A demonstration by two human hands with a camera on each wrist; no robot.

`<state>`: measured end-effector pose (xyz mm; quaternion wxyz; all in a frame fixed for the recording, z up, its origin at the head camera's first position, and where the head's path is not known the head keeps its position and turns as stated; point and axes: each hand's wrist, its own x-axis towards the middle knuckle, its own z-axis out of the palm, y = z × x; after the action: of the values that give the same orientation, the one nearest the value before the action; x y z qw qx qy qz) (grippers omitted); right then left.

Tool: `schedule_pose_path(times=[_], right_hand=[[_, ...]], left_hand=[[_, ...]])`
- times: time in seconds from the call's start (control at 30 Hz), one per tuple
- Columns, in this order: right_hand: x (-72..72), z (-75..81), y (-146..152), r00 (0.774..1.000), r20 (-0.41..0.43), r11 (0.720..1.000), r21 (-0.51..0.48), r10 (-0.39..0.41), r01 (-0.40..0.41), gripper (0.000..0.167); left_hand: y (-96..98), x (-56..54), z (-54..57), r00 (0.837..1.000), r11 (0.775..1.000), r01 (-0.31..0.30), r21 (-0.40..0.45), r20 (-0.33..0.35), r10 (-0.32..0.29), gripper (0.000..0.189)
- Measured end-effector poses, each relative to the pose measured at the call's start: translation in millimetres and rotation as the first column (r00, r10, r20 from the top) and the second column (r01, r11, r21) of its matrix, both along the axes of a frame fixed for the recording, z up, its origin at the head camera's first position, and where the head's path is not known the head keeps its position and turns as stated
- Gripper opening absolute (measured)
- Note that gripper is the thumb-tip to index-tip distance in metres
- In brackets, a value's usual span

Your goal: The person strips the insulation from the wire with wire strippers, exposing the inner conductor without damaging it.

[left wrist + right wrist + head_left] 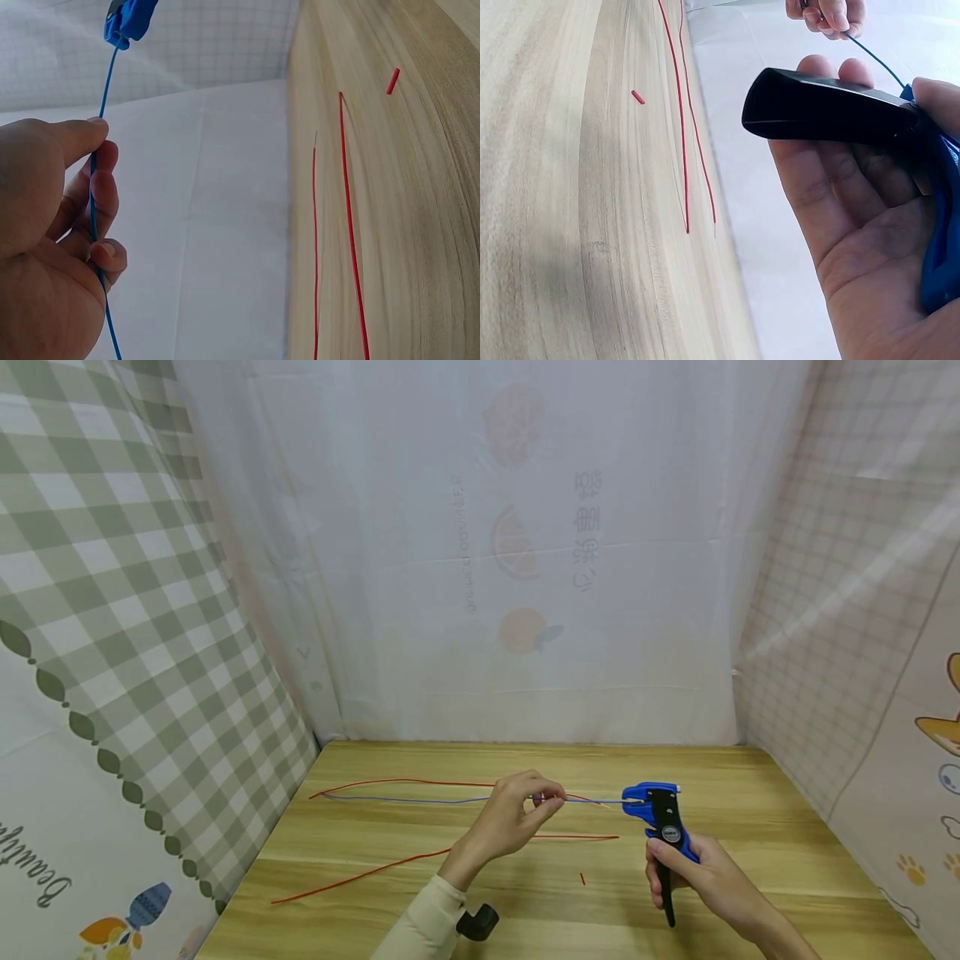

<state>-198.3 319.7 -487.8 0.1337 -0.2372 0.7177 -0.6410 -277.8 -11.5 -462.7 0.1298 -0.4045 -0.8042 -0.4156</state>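
My left hand [513,814] pinches a thin blue wire [109,82] between thumb and fingers, and the wire trails away to the left. Its right end runs into the head of a blue and black wire stripper [662,806]. My right hand [701,872] grips the stripper by its handles, with the head pointing left. In the right wrist view the black handle [825,105] lies across the curled fingers. Two red wires lie on the table: a rear one [408,780] with a bare right tip, and a nearer one [360,883], partly hidden by my left arm.
A short red piece [582,878] of insulation lies on the wooden table [555,927], left of the stripper handles. Near my left sleeve is a small black object [477,923]. Cloth curtains, the checked one [150,568] among them, close off the left, back and right sides.
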Motion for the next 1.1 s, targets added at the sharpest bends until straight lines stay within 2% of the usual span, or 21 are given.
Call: schedule_pose_path(times=[0.2, 0.5, 1.1], right_hand=[[-0.7, -0.8, -1.3, 1.0, -0.015, 1.0, -0.005, 0.009, -0.009, 0.032], [-0.6, -0.4, -1.0, 1.0, 0.022, 1.0, -0.001, 0.009, -0.009, 0.032], [-1.3, -3.0, -0.9, 0.999, 0.035, 1.0, -0.009, 0.021, -0.021, 0.031]], left_hand=[[-1.1, 1.1, -0.4, 1.0, 1.0, 0.005, 0.004, 0.003, -0.005, 0.013], [-1.8, 1.2, -0.2, 1.0, 1.0, 0.006, 0.006, 0.005, -0.006, 0.012], [-1.7, -0.8, -3.0, 1.0, 1.0, 0.005, 0.01, 0.002, -0.005, 0.012]])
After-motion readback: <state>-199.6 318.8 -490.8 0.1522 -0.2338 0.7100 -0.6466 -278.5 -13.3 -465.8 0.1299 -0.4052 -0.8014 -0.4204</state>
